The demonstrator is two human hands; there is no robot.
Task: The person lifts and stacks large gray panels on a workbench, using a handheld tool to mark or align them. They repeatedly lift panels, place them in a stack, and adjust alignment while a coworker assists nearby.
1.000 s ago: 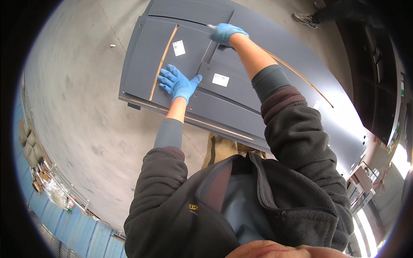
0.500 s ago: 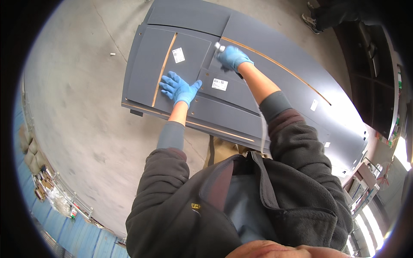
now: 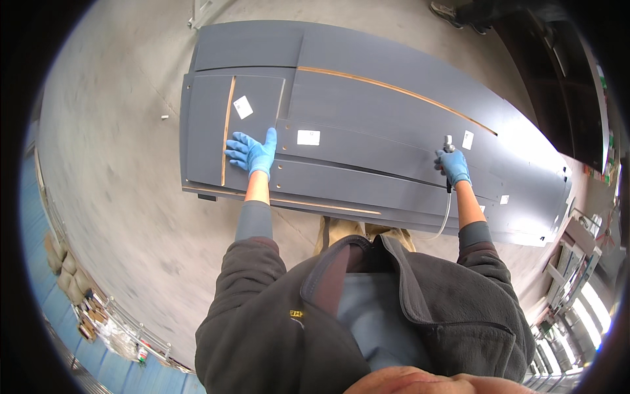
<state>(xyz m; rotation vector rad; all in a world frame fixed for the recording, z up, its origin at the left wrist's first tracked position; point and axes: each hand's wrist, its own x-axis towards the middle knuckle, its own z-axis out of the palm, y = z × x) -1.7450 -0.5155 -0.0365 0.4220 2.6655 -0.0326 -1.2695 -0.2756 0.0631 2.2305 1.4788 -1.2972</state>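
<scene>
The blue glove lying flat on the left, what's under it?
Under the left hand is a dark grey panel, which rests on more grey panels stacked on the concrete floor. The patch right beneath the palm is covered, so any marks there stay hidden.

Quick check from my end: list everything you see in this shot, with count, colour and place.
Panels: a stack of several, dark grey with light wood edges, lying flat on the floor ahead.
Labels: at least four, white, stuck on the panels.
Small tool: one, metal tip with a thin hose trailing toward the body, in the right hand.
Floor: grey concrete, all around the stack.
Another person's shoes: dark, at the far top edge.
Sacks and clutter: tan, lower left edge, too small to tell.
Left hand: blue glove, flat on a panel, fingers spread.
Right hand: blue glove, closed round the tool.
</scene>
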